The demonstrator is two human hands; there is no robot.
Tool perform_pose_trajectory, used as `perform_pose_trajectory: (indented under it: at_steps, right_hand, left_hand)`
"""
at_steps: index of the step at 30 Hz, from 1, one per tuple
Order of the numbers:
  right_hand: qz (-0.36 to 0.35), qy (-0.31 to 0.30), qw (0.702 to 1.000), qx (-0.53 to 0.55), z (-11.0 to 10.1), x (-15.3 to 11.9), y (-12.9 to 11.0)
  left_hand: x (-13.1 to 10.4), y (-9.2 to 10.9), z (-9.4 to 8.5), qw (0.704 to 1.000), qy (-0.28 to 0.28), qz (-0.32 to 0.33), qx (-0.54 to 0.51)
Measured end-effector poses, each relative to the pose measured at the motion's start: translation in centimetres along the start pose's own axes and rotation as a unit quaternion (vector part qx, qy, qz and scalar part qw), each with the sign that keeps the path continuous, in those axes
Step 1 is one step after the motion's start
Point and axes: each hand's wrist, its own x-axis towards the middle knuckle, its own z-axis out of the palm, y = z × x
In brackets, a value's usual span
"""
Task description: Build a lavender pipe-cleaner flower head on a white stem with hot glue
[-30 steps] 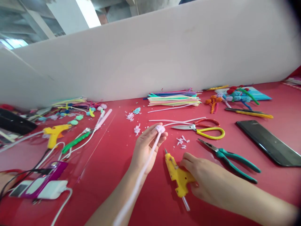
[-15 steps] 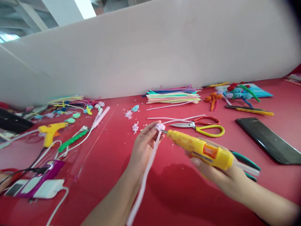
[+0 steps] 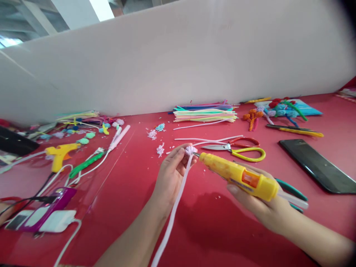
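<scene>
Near the middle, my left hand (image 3: 172,172) pinches a small lilac fuzzy piece (image 3: 190,150) between thumb and fingers. From that piece a long lilac pipe cleaner (image 3: 174,209) hangs down past my wrist to the bottom edge. My right hand (image 3: 258,194) is wrapped round a yellow glue gun (image 3: 236,174), with a clear glue stick (image 3: 293,199) sticking out of its back. The gun's metal nozzle meets the right side of the lilac piece. Behind my right hand lie green-handled pliers (image 3: 292,189), partly hidden.
Scissors (image 3: 228,147), loose lilac stems and a pipe cleaner bundle (image 3: 204,114) lie beyond my hands. A black phone (image 3: 317,165) is at right. On the left are another yellow glue gun (image 3: 59,154), cables and a purple power strip (image 3: 57,204); a person's hand (image 3: 5,211) shows at the left edge.
Both hands, the lilac piece and the glue gun have shifted very slightly to the right. The nozzle stays at the piece.
</scene>
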Motion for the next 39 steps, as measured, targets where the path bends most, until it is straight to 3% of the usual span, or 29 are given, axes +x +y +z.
perform_pose_trajectory:
  at_steps: [39]
  right_hand:
    - [0.101, -0.055, 0.993, 0.033, -0.15, 0.03, -0.24]
  left_hand:
    - [-0.04, 0.18, 0.57, 1.0, 0.027, -0.006, -0.007]
